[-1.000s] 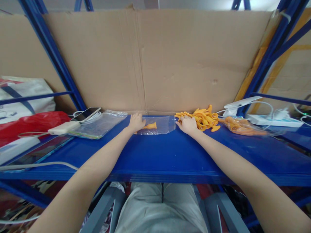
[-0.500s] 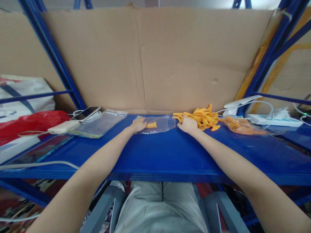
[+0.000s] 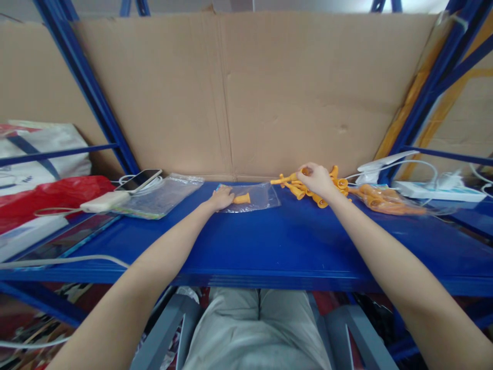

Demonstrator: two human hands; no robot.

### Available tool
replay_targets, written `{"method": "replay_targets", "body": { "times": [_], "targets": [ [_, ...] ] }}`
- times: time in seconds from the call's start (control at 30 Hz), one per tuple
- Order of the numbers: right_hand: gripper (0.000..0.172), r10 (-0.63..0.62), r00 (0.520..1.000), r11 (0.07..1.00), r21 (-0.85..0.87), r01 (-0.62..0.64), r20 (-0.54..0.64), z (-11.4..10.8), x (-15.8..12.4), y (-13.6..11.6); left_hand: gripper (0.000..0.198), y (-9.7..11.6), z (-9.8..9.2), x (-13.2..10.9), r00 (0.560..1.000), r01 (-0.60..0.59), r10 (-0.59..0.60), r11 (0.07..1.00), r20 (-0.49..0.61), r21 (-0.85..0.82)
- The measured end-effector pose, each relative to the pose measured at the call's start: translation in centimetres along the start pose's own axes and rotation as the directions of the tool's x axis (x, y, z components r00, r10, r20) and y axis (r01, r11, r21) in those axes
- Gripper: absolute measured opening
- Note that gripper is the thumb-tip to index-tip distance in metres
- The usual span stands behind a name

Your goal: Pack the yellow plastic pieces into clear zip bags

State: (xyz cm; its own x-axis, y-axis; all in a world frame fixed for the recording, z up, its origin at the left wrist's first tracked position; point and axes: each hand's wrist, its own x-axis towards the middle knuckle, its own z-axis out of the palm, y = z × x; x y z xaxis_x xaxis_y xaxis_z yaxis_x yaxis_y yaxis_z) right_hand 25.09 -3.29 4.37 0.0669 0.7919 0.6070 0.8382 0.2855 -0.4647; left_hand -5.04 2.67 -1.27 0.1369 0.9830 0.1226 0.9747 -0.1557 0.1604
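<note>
A clear plastic bag [image 3: 264, 198] lies flat on the blue shelf, and my left hand [image 3: 222, 198] is closed on its left end. One orange horn-shaped plastic piece [image 3: 242, 199] is at the bag, its wide end pointing right and its narrow end near my left fingers; whether it is inside or on top, I cannot tell. My right hand [image 3: 315, 178] grips another orange horn-shaped piece [image 3: 287, 179], its thin tip pointing left. Just under and behind that hand is a loose pile of the same orange pieces [image 3: 321, 200], partly hidden by the hand.
Right of the pile lies a clear bag of orange pieces [image 3: 385, 199], near a white power strip [image 3: 439, 191]. To the left are flat clear bags [image 3: 162, 198], a phone [image 3: 139, 180], a white power bank [image 3: 105, 202] and a red bag [image 3: 77, 190]. Cardboard [image 3: 308, 92] stands behind.
My right hand has risen slightly and moved right over the pile, now with an orange horn-shaped piece in its fingers. My left hand stays at the bag.
</note>
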Motion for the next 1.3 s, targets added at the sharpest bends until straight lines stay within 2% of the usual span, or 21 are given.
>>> {"method": "replay_targets", "body": {
  "times": [0.1,0.2,0.37,0.5,0.57,0.73,0.77,0.93,1.07,1.17,1.3],
  "targets": [
    [0.027,-0.093,0.995,0.992,0.087,0.090,0.030,-0.9,0.0,-0.1,0.054,0.0,-0.1,-0.1,1.000,0.003,-0.003,1.000,0.014,0.000],
    [0.026,-0.143,0.976,0.985,0.118,0.124,0.165,-1.2,-0.3,-0.4,0.053,0.0,0.0,0.0,1.000,-0.002,0.002,1.000,0.002,-0.005],
    [0.019,-0.138,0.948,0.990,0.077,0.121,0.287,-0.6,-0.7,-0.7,0.054,-0.2,0.1,0.3,1.000,-0.026,0.026,0.999,0.000,0.023],
    [0.016,-0.100,0.923,0.994,0.086,0.072,0.372,-0.3,-0.9,-0.7,0.057,-0.2,0.0,0.4,0.999,-0.010,0.005,0.995,0.051,0.098],
    [0.015,-0.069,0.899,0.995,0.096,0.030,0.433,-0.4,-1.0,-0.9,0.058,-0.2,-0.1,0.5,0.997,-0.002,-0.008,0.992,0.082,0.128],
    [0.012,0.021,0.798,0.999,0.020,-0.042,0.602,-1.3,-1.4,-1.8,0.060,-0.5,-0.1,0.8,0.992,-0.023,0.005,0.990,0.122,0.140],
    [0.013,0.033,0.800,0.999,-0.013,-0.032,0.599,-1.4,-1.4,-1.9,0.060,-0.6,0.0,0.9,0.992,-0.027,0.008,0.990,0.128,0.141],
    [0.012,0.085,0.869,0.987,-0.163,-0.005,0.487,-1.5,-1.3,-2.0,0.060,-0.8,-0.2,1.0,0.983,-0.062,0.035,0.987,0.178,0.146],
    [0.016,0.035,0.844,0.999,-0.044,-0.013,0.536,-0.2,-1.4,-1.4,0.061,-0.9,-0.7,0.6,0.975,-0.089,0.062,0.989,0.216,0.121],
    [0.017,-0.012,0.834,0.999,0.051,-0.019,0.552,1.6,-1.8,-1.3,0.063,-1.1,-1.0,0.4,0.958,-0.156,0.131,0.984,0.253,0.082],
    [0.025,-0.048,0.862,0.998,0.056,0.023,0.504,4.0,-2.5,-1.7,0.067,-1.5,-1.0,0.3,0.940,-0.229,0.219,0.973,0.261,0.011]
  ]
}}
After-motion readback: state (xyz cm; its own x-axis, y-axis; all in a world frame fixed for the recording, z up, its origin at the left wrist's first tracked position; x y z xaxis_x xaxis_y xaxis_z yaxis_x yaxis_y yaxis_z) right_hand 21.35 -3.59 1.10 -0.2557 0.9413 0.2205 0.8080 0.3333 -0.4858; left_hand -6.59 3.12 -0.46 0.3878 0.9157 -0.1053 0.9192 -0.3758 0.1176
